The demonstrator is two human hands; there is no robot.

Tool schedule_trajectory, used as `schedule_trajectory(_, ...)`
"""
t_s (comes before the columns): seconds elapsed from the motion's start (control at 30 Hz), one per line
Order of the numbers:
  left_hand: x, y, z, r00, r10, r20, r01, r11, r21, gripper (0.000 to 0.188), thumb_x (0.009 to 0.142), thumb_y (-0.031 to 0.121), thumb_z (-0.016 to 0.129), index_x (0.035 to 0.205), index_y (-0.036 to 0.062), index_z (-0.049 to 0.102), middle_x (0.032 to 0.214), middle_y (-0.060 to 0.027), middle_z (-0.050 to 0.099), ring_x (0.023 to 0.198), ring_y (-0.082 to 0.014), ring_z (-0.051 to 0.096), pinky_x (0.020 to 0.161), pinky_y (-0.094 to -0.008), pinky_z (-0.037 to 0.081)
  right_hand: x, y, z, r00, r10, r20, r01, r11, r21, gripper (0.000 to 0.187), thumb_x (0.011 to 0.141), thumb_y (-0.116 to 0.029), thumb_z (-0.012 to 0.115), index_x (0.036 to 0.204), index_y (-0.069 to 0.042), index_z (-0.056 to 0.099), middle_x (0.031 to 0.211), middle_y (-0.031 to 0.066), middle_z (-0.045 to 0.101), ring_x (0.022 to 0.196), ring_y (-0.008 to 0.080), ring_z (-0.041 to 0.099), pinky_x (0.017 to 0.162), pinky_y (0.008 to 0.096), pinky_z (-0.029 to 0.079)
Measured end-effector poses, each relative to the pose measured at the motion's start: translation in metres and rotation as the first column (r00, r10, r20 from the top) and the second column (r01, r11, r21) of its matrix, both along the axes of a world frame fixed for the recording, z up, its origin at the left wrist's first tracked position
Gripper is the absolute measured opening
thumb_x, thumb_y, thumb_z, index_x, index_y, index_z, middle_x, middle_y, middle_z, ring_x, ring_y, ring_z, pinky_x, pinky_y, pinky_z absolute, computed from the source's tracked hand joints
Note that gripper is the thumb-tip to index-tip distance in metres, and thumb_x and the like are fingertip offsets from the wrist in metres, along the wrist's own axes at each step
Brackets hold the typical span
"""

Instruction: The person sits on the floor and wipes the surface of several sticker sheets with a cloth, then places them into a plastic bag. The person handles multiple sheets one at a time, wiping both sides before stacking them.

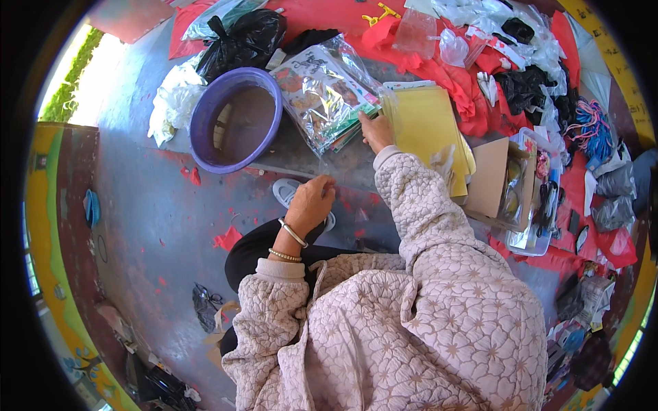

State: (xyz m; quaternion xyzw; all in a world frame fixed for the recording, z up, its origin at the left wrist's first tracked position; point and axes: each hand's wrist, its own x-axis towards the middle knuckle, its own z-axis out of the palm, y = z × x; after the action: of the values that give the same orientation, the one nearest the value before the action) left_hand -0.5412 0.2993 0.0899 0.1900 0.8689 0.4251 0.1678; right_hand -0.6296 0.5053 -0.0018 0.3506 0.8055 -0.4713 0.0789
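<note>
A stack of printed booklets in clear shiny plastic lies on a low surface in front of me. At its lower right corner, my right hand is closed, thumb and fingers pinching the edge. My left hand hangs lower and nearer, below the stack, its fingers curled together. Whatever those fingers hold, if anything, is too small to make out. A purple basin stands left of the stack. Yellow paper sheets lie just right of my right hand.
An open cardboard box and a clear plastic bin sit to the right. Behind are a black plastic bag, red cloth and white bags. Blue cords lie far right. My shoe is beside my left hand.
</note>
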Motion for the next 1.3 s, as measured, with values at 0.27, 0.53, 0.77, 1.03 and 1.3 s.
schedule_trajectory(0.27,0.0,0.007,0.011,0.985,-0.158,0.066,0.165,0.981,-0.106,0.02,0.077,0.013,0.05,0.09,0.0001,0.059,0.079,-0.0214,0.06,0.076,-0.0372,0.058,0.067,-0.0418,0.046,-0.033,0.009,-0.003,0.996,0.089,-0.03,-0.093,0.976,-0.195,0.033,0.085,-0.027,0.044,0.082,0.003,0.057,0.065,0.0127,0.06,0.046,0.021,0.057,0.044,0.0319,0.046)
schedule_trajectory(0.53,-0.002,0.006,0.006,0.975,-0.211,0.068,0.219,0.964,-0.148,0.019,0.079,0.014,0.053,0.091,-0.0003,0.059,0.082,-0.0192,0.061,0.075,-0.0329,0.059,0.067,-0.0377,0.046,-0.029,0.031,0.003,0.908,0.375,-0.189,-0.186,0.762,0.621,0.032,0.081,-0.033,0.051,0.091,-0.004,0.059,0.099,0.0146,0.059,0.097,0.0326,0.054,0.078,0.0432,0.044)
schedule_trajectory(0.77,0.0,0.002,-0.003,0.983,-0.185,0.021,0.186,0.974,-0.132,0.016,0.078,0.015,0.051,0.083,0.0016,0.057,0.078,-0.0191,0.06,0.074,-0.0379,0.056,0.065,-0.0447,0.045,-0.047,0.034,-0.008,0.893,0.448,0.048,-0.395,0.726,0.562,0.047,0.077,-0.041,0.055,0.106,-0.003,0.054,0.104,0.0194,0.057,0.099,0.036,0.053,0.083,0.045,0.042)
schedule_trajectory(1.03,-0.003,0.007,0.003,0.969,-0.242,0.047,0.246,0.962,-0.118,0.021,0.079,0.014,0.05,0.093,-0.0002,0.058,0.08,-0.0199,0.061,0.075,-0.0355,0.058,0.067,-0.0392,0.046,-0.035,0.034,-0.01,0.891,0.442,-0.102,-0.292,0.731,0.617,0.06,0.075,-0.041,0.059,0.119,-0.003,0.045,0.123,0.0204,0.044,0.113,0.0343,0.044,0.089,0.0472,0.037)
schedule_trajectory(1.3,-0.001,0.006,0.008,0.967,-0.245,0.068,0.251,0.961,-0.112,0.022,0.079,0.014,0.051,0.095,0.0015,0.058,0.084,-0.0195,0.061,0.077,-0.0345,0.058,0.069,-0.0394,0.045,0.013,-0.066,0.001,0.721,0.689,0.076,-0.522,0.467,0.714,0.066,0.073,-0.039,0.058,0.126,-0.004,0.039,0.132,0.0193,0.034,0.125,0.0348,0.026,0.101,0.0551,0.013)
